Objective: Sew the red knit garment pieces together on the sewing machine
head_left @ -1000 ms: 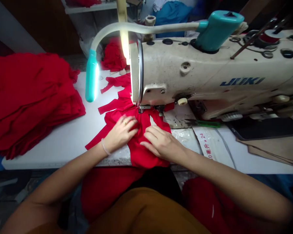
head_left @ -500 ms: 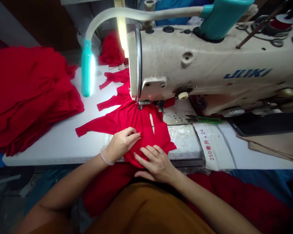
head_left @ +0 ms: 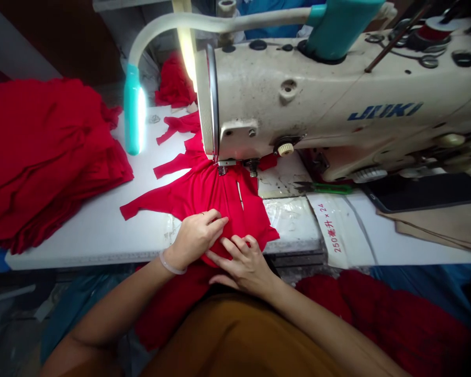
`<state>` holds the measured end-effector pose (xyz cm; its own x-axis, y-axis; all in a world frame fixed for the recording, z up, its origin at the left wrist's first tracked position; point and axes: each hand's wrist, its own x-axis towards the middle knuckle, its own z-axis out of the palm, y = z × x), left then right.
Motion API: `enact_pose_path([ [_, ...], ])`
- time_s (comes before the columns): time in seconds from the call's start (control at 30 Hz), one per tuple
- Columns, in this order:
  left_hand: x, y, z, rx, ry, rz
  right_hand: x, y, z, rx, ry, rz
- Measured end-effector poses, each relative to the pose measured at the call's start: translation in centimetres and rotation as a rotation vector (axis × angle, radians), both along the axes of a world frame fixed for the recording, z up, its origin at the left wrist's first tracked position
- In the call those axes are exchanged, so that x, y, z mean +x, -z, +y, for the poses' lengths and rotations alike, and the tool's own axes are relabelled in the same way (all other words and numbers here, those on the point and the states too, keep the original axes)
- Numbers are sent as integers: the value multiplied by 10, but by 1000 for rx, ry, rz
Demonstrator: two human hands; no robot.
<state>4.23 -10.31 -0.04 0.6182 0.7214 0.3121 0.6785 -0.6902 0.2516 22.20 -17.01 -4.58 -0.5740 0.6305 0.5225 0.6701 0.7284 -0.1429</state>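
A piece of red fabric (head_left: pixel 208 188) lies under the presser foot (head_left: pixel 222 169) of the sewing machine (head_left: pixel 275 104), with creases fanning out from the foot toward me. At the cloth's near left part, my left hand (head_left: pixel 198 235) pinches a bit of it, thumb and fingers together. Just to the right and nearer my body, my right hand (head_left: pixel 245 264) rests on the same fabric with its fingers spread. The two hands almost touch. The cloth under my palms is hidden, and its near end hangs past the table edge.
A tall pile of red fabric (head_left: pixel 51 157) fills the table's left side. A lit turquoise lamp (head_left: pixel 133 118) hangs beside the needle area. To the right lie green-handled thread snippers (head_left: pixel 329 188), a black phone (head_left: pixel 427 191) and brown card sheets (head_left: pixel 439 230). More red cloth (head_left: pixel 377 309) sits below the table edge.
The view has shifted slightly, so the machine sits further left. My right hand has come closer to my left. The fabric shows more creases, and the slit in it looks narrower.
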Motion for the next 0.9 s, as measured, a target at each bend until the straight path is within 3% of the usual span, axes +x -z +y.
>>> enact_pose_path([
  [0.13,-3,1,0,-11,5,61,-1,-1,-3,-3,5,-12],
  [0.27,-8,-3,1,-2,14,205,3,-17,2,-90,-30,27],
  [0.43,-12,-4,5,60,72,247,17,-38,56,-198,10,187],
  [0.63,-10,-8,23,37,48,266,22,-38,120,-261,105,-167],
  [0.83,-11,-8,45,34,-16,294,10,-43,136,-338,315,-253],
  [0.9,-12,-7,53,29,-29,280,9,-44,132,-313,313,-218],
])
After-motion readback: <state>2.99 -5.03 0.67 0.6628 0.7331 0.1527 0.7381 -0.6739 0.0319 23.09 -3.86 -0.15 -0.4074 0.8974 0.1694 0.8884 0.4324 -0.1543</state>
